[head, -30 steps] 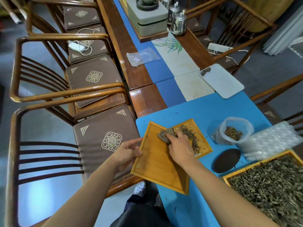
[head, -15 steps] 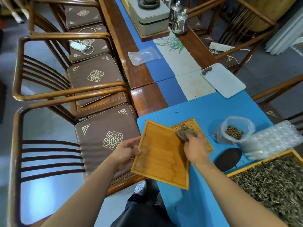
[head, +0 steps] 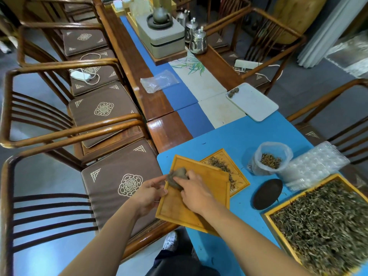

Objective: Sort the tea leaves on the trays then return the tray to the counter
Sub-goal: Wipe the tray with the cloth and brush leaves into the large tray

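Empty wooden tray [head: 197,204]: under both hands, long axis running away from the person, overlapping a smaller tray [head: 235,170] of tea leaves [head: 221,165] beyond the right hand. Left hand [head: 148,193]: fingers curled on the tray's left edge. Right hand [head: 196,191]: presses a grey-brown cloth [head: 176,176] onto the tray's far-left corner. Large tray of leaves [head: 322,220]: right of the right arm, on the blue bench [head: 249,136]. No legible writing.

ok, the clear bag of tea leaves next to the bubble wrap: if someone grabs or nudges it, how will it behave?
Probably floppy: the plastic bag is thin and crinkled, with its mouth rolled open, so a grip would likely crush the walls. Likely light, since only a small heap of leaves sits inside. A sideways push may tip it and spill onto the blue table, as nothing closes the top.
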